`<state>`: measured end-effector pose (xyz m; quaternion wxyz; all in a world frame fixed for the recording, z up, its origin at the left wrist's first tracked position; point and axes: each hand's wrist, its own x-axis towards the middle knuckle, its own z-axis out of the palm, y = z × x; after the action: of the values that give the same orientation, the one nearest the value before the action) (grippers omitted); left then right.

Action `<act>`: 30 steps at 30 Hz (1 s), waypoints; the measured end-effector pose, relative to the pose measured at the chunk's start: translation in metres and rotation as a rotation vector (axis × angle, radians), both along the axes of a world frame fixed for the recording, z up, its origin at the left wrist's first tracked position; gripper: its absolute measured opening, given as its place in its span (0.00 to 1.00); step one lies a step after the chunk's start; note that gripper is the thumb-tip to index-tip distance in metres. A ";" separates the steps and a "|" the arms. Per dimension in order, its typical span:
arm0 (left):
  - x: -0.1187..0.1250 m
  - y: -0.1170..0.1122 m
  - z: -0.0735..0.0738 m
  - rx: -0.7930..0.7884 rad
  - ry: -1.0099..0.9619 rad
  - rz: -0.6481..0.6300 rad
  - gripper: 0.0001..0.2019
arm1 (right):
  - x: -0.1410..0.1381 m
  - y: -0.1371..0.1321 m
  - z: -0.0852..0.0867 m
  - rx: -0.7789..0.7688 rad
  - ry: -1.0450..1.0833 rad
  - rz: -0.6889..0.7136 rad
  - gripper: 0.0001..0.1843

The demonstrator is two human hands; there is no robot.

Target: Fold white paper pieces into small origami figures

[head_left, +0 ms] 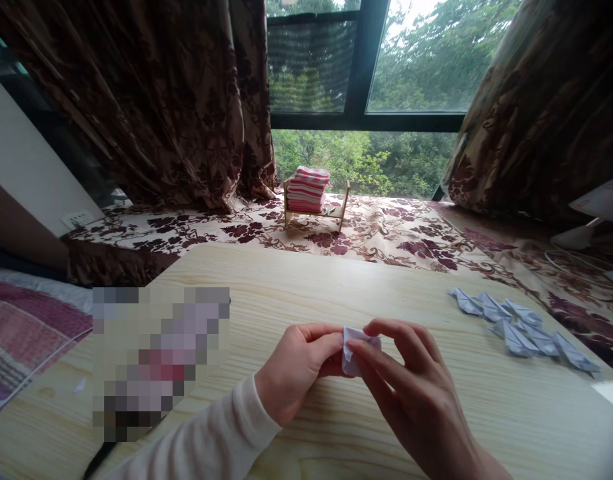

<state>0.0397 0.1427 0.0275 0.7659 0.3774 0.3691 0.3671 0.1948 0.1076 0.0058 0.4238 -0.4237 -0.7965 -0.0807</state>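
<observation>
Both my hands pinch one small folded piece of white paper (355,348) just above the light wooden table (306,287). My left hand (296,370), in a cream sleeve, grips the paper's left side with thumb and fingers. From the right, my right hand (411,387) holds its top and right edge with fingertips. Several folded white paper pieces (521,327) lie in a loose group on the table at the right, apart from my hands.
A blurred-out patch (159,360) covers the table's left part. Behind the table, a floral-covered ledge (386,233) carries a small wooden rack with striped pink cloths (309,193). Curtains hang on both sides of the window. A white lamp base and cable (581,243) sit far right.
</observation>
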 end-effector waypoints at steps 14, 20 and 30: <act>-0.003 0.001 0.001 -0.027 -0.051 0.007 0.12 | 0.001 0.000 0.001 0.018 -0.001 0.019 0.18; -0.003 0.000 0.004 0.047 -0.090 -0.038 0.10 | -0.001 0.000 0.002 -0.001 0.006 0.012 0.19; 0.001 0.000 0.004 0.181 0.156 0.046 0.11 | 0.015 0.009 0.003 -0.366 0.442 -0.117 0.12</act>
<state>0.0404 0.1422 0.0314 0.6889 0.4640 0.4016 0.3859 0.2098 0.1166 0.0086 0.4983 -0.5457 -0.6602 0.1343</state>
